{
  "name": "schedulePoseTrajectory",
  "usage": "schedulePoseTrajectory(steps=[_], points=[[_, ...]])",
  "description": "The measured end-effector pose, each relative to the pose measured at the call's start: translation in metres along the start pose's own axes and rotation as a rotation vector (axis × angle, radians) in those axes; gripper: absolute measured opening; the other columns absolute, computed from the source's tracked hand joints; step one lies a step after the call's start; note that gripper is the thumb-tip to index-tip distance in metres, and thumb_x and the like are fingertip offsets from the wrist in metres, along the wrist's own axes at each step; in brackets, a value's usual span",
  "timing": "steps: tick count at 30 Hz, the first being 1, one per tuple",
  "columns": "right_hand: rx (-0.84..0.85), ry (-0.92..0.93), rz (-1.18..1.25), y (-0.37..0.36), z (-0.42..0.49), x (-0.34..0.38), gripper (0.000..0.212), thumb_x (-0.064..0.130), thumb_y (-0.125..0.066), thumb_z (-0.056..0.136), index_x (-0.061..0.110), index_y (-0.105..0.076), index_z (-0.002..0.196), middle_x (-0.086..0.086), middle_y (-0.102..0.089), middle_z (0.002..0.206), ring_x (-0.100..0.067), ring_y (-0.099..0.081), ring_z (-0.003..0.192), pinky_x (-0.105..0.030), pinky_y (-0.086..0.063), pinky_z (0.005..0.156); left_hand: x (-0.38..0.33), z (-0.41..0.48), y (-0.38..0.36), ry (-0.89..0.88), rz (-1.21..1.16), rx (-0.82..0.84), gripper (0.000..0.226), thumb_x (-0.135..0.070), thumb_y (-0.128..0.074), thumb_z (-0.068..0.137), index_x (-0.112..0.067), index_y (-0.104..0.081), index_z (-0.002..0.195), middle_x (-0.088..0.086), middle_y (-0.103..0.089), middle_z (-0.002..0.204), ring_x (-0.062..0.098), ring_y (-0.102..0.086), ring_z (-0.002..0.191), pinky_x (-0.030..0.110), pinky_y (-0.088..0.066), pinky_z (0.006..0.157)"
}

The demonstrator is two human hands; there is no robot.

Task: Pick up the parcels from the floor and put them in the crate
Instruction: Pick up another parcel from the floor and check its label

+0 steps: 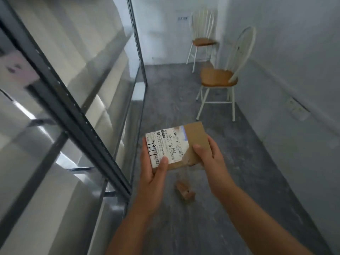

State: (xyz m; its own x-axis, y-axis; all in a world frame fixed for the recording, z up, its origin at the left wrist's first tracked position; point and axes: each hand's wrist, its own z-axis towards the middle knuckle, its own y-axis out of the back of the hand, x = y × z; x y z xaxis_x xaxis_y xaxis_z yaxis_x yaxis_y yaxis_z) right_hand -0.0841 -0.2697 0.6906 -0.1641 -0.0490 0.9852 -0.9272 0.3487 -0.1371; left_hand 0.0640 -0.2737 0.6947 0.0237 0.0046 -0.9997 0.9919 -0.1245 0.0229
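Labelled parcel (176,144) held above the floor (248,181), both hands gripping it, left hand (153,168) and right hand (207,159) at opposite ends of its long axis; smaller parcel (184,192) lies below between them; crate unseen.

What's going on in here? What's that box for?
A person holds a labelled cardboard parcel above the floor, with a left-hand grip at its near left corner and a right-hand grip on its right side. A smaller brown box lies on the floor below. No crate is in view.
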Motion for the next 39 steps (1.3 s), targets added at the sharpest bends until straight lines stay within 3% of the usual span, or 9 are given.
schedulePoseTrajectory(steps=[3, 8, 13, 19, 22, 25, 31, 34, 39], points=[[0.005, 0.11, 0.008, -0.018, -0.011, 0.094, 0.025, 0.033, -0.068, 0.081, 0.039, -0.059, 0.104, 0.002, -0.063, 0.118, -0.01, -0.063, 0.102, -0.037, -0.053, 0.09, -0.093, -0.003, 0.005, -0.13, 0.058, 0.011, 0.059, -0.027, -0.043, 0.097, -0.041, -0.013, 0.146, -0.02, -0.038, 0.141, -0.021, -0.039, 0.115, -0.004, -0.036, 0.089], [0.137, 0.274, -0.126, -0.027, -0.018, 0.194, 0.028, 0.035, -0.072, 0.075, 0.051, -0.055, 0.091, 0.001, -0.052, 0.129, -0.012, -0.057, 0.111, -0.032, -0.049, 0.096, -0.198, 0.004, 0.026, -0.266, 0.15, -0.068, 0.082, -0.024, -0.065, 0.087, -0.027, -0.012, 0.15, -0.009, -0.025, 0.152, 0.0, -0.031, 0.131, 0.031, -0.031, 0.114], [0.479, 0.355, -0.148, -0.04, -0.004, 0.254, 0.043, 0.034, -0.075, 0.069, 0.043, -0.057, 0.107, -0.003, -0.058, 0.124, -0.017, -0.061, 0.105, -0.034, -0.051, 0.09, -0.263, -0.006, 0.057, -0.259, 0.318, -0.001, 0.035, -0.026, -0.072, 0.081, -0.034, -0.059, 0.113, -0.018, -0.066, 0.108, 0.003, -0.065, 0.095, 0.007, -0.05, 0.069], [0.846, 0.369, -0.112, -0.092, 0.012, 0.277, 0.055, 0.047, -0.072, 0.062, 0.049, -0.054, 0.114, 0.005, -0.054, 0.126, -0.017, -0.057, 0.113, -0.036, -0.051, 0.094, -0.276, -0.039, 0.075, -0.114, 0.256, -0.064, 0.044, -0.032, -0.061, 0.088, -0.034, -0.048, 0.131, -0.009, -0.073, 0.101, 0.005, -0.071, 0.087, 0.017, -0.054, 0.069], [0.834, 0.428, -0.025, -0.132, -0.01, 0.266, 0.068, 0.048, -0.062, 0.077, 0.043, -0.029, 0.136, 0.008, -0.039, 0.136, -0.011, -0.045, 0.122, -0.019, -0.045, 0.084, -0.267, -0.072, 0.084, -0.15, 0.111, -0.269, 0.037, -0.028, -0.054, 0.094, -0.037, -0.048, 0.129, -0.009, -0.074, 0.097, 0.007, -0.071, 0.085, 0.018, -0.054, 0.065], [1.056, 0.316, 0.075, -0.168, -0.061, 0.237, 0.082, 0.054, -0.061, 0.075, 0.046, -0.014, 0.141, 0.014, -0.028, 0.142, -0.007, -0.038, 0.13, -0.032, -0.043, 0.1, -0.254, -0.12, 0.1, -0.204, -0.013, -0.582, 0.037, -0.034, -0.052, 0.093, -0.035, -0.048, 0.13, -0.005, -0.073, 0.105, 0.015, -0.07, 0.094, 0.024, -0.056, 0.068], [1.574, 0.21, 0.108, -0.211, -0.219, 0.204, 0.054, 0.024, -0.049, 0.095, 0.044, -0.027, 0.14, 0.018, -0.059, 0.123, 0.0, -0.065, 0.1, -0.023, -0.056, 0.076, -0.246, -0.279, 0.129, -0.242, 0.058, -1.036, 0.064, -0.059, -0.049, 0.084, -0.036, -0.034, 0.142, -0.007, -0.062, 0.129, 0.014, -0.061, 0.116, 0.045, -0.045, 0.103], [1.783, 0.187, 0.129, -0.222, -0.309, 0.2, 0.055, 0.023, -0.049, 0.095, 0.041, -0.028, 0.142, 0.01, -0.058, 0.131, -0.005, -0.063, 0.108, -0.03, -0.055, 0.086, -0.247, -0.377, 0.132, -0.271, 0.102, -1.248, 0.071, -0.074, -0.038, 0.08, -0.041, -0.031, 0.143, -0.005, -0.055, 0.137, 0.019, -0.054, 0.125, 0.052, -0.04, 0.106], [2.071, 0.068, 0.164, -0.214, -0.478, 0.176, 0.06, 0.032, -0.052, 0.085, 0.042, -0.032, 0.14, 0.006, -0.058, 0.132, -0.015, -0.061, 0.115, -0.043, -0.051, 0.093, -0.245, -0.537, 0.116, -0.343, 0.186, -1.549, 0.058, -0.061, -0.034, 0.091, -0.047, -0.021, 0.145, 0.004, -0.06, 0.13, 0.025, -0.066, 0.107, 0.048, -0.056, 0.086]])
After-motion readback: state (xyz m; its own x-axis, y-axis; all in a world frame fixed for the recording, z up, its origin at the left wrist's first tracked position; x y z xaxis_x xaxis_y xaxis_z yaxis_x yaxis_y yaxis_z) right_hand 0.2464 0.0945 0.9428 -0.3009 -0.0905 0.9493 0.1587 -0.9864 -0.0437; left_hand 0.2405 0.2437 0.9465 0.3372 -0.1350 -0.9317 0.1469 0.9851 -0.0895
